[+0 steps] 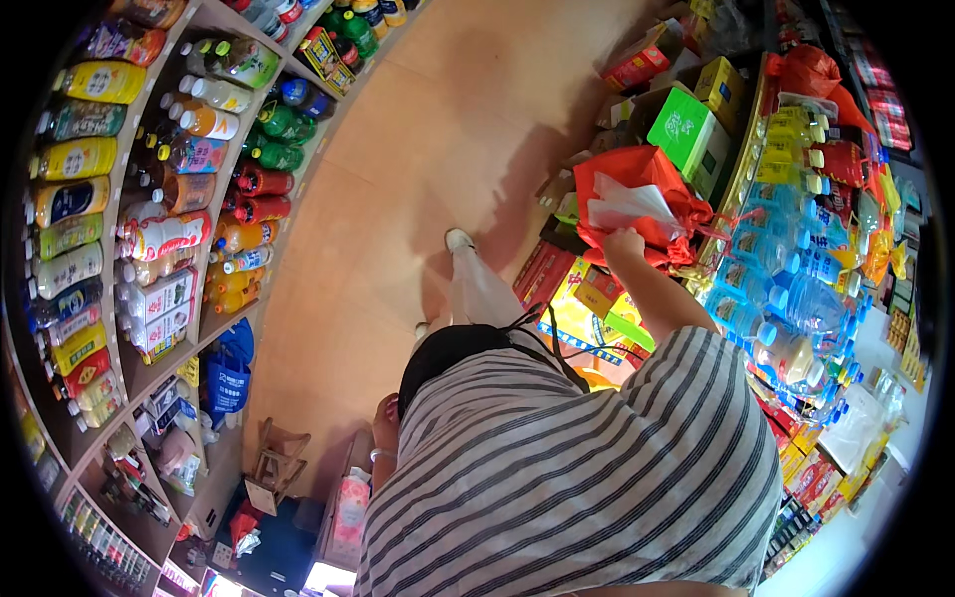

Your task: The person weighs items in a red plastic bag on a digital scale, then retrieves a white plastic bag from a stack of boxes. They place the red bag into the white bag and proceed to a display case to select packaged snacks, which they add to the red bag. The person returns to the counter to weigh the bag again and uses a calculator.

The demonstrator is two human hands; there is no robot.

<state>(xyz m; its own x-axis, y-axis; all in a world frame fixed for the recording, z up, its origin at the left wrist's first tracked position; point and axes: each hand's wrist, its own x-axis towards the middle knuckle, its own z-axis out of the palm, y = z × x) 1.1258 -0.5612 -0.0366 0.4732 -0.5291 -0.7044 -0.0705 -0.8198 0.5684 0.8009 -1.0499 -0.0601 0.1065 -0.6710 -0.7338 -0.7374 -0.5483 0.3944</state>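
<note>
My right hand (624, 245) reaches out to the right, its fingers curled against a bunch of red plastic bags (660, 175). It appears to grip the red plastic at the near side. A whitish translucent plastic bag (634, 205) lies over the red ones, just beyond my knuckles. The bunch hangs by a counter edge, in front of a green and white box (683, 134). Down at my left side is my left hand (386, 419), with a light band at the wrist. My clothing partly hides it, and what its fingers hold, if anything, is unclear.
Shelves of bottled drinks (186, 172) curve along the left. Blue-capped water bottles (753, 257) crowd the right-hand counter. Cartons (597, 291) are stacked beneath my right arm. A wooden stool (277, 459) stands behind on the left, and tiled floor (358, 246) runs between the sides.
</note>
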